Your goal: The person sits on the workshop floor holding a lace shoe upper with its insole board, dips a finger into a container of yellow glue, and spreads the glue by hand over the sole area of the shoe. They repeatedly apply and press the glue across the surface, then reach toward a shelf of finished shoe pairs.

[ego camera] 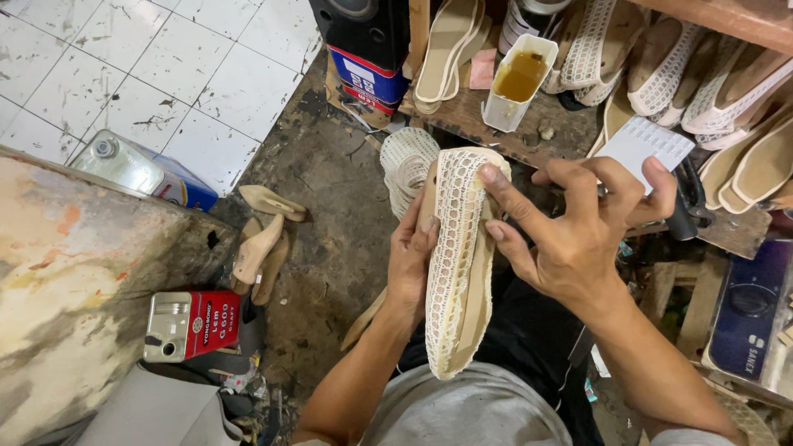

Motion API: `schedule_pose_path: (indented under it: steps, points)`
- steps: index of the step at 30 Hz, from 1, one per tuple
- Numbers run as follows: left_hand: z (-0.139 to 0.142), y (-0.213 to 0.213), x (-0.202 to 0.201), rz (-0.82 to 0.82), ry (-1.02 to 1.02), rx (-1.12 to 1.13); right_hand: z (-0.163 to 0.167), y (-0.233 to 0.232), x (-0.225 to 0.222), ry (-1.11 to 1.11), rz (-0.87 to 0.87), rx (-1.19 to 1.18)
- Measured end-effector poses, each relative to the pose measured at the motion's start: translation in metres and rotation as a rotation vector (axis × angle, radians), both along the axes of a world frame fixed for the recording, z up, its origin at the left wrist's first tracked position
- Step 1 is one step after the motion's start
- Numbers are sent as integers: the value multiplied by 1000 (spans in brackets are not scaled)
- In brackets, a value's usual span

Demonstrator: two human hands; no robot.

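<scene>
My left hand [410,263] grips a cream shoe [457,264] from its left side; the shoe has a lace mesh upper over a tan sole and points away from me. My right hand [570,223] rests on the shoe's toe end, index and middle fingers pressing the lace, while the thumb and other fingers pinch a small white perforated card [643,146]. Both hands hover above my lap.
A wooden shelf [529,136] ahead holds a white tub of amber glue [519,81], a lace roll [405,161] and several finished lace shoes [710,83]. On the dirty floor lie wooden shoe lasts [260,248], a red glue tin [192,325] and a metal can [132,169].
</scene>
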State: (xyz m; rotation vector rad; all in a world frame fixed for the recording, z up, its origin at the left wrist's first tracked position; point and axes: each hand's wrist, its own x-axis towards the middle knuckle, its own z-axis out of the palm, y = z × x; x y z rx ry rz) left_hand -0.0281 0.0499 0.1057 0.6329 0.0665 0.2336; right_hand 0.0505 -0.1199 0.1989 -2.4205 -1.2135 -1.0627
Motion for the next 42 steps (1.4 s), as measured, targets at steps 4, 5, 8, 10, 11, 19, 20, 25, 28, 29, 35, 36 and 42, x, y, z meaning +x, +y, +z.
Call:
schedule_pose_path:
  steps: [4, 5, 8, 10, 11, 19, 20, 25, 28, 29, 35, 36, 42]
  points:
    - [-1, -1, -1, 13, 19, 16, 1, -1, 5, -156, -35, -44]
    - [-1, -1, -2, 18, 29, 20, 2, -1, 6, -104, -32, -47]
    - [3, -2, -3, -44, -86, -77, 0, 2, 8, 30, 57, -6]
    - [7, -1, -5, -67, -38, -61, 0, 4, 9, 17, 100, 14]
    - [9, 1, -7, -73, -12, -51, -1, 4, 9, -35, 109, 14]
    - [15, 3, -5, -65, 6, -22, -2, 3, 15, -89, 121, -17]
    - [15, 3, -6, -66, -9, -32, -3, 4, 16, -107, 135, -9]
    - [15, 5, -8, -77, 5, -14, -5, 5, 19, -112, 162, -14]
    - [14, 7, -7, -81, 10, -17, -7, 3, 19, -113, 233, 11]
    - [14, 7, -7, -84, 12, -22, -8, 2, 19, -108, 209, -16]
    - [14, 7, -8, -93, 85, -6, -8, 3, 21, -149, 283, 34]
    - [15, 8, -9, -93, 81, 0, -8, 4, 20, -181, 300, 44]
    - [19, 7, -7, -116, 47, 25, -4, 6, 20, -219, 318, 58]
